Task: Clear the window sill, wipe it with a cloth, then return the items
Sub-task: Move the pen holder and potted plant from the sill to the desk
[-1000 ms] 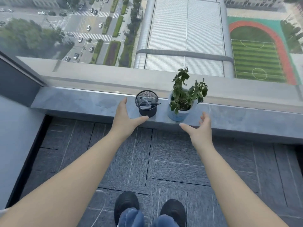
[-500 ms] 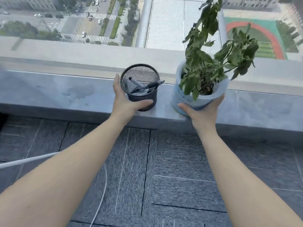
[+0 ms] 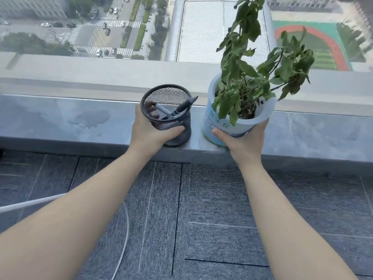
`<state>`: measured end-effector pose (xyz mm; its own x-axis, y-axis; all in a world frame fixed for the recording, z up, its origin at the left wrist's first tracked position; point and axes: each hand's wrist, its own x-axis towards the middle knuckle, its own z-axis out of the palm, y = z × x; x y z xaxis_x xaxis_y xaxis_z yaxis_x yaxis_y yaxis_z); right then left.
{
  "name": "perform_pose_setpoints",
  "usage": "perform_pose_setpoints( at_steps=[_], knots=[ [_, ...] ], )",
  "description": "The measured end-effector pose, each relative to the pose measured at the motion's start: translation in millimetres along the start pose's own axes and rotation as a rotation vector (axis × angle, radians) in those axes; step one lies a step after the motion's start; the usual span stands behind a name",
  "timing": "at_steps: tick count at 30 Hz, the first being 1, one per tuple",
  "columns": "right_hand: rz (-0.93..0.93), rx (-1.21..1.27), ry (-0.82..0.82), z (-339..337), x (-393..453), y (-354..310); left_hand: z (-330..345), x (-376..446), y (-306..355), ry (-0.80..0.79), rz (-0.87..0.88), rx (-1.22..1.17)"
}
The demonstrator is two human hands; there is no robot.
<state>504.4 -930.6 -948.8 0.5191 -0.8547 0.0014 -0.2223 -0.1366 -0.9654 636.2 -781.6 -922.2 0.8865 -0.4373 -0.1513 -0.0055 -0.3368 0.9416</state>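
A black mesh pen holder point(image 3: 177, 126) with a marker in it stands near the front edge of the grey window sill point(image 3: 60, 122). My left hand point(image 3: 149, 134) is wrapped around its left side. Right of it is a pale blue plant pot point(image 3: 222, 126) holding a leafy green plant point(image 3: 252, 77); the pot leans toward me. My right hand point(image 3: 244, 140) grips the pot's lower front. No cloth is in view.
A wet-looking patch point(image 3: 88, 120) marks the sill to the left. The window glass rises just behind the sill. Grey carpet tiles point(image 3: 201, 209) cover the floor below, and a white cable point(image 3: 123, 239) curves across them at lower left.
Both hands went from open in front of the sill to closed on the pen holder and the pot. The view has drawn closer to the sill, and the pot now leans toward me.
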Motion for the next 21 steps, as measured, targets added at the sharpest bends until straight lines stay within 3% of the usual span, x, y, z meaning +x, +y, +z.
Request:
perform_pose_setpoints(
  at_steps=[11, 16, 21],
  knots=[
    [-0.026, 0.054, 0.031, 8.0, -10.2, -15.9, -10.8, -5.5, 14.8, 0.003, 0.004, -0.005],
    [-0.040, 0.057, -0.023, -7.8, -30.9, -77.7, -40.5, -36.2, 61.0, 0.003, -0.027, -0.030],
    [-0.034, 0.036, -0.070, -31.4, -62.7, -176.8, -93.3, -78.7, 152.6, 0.021, -0.057, -0.053]
  ],
)
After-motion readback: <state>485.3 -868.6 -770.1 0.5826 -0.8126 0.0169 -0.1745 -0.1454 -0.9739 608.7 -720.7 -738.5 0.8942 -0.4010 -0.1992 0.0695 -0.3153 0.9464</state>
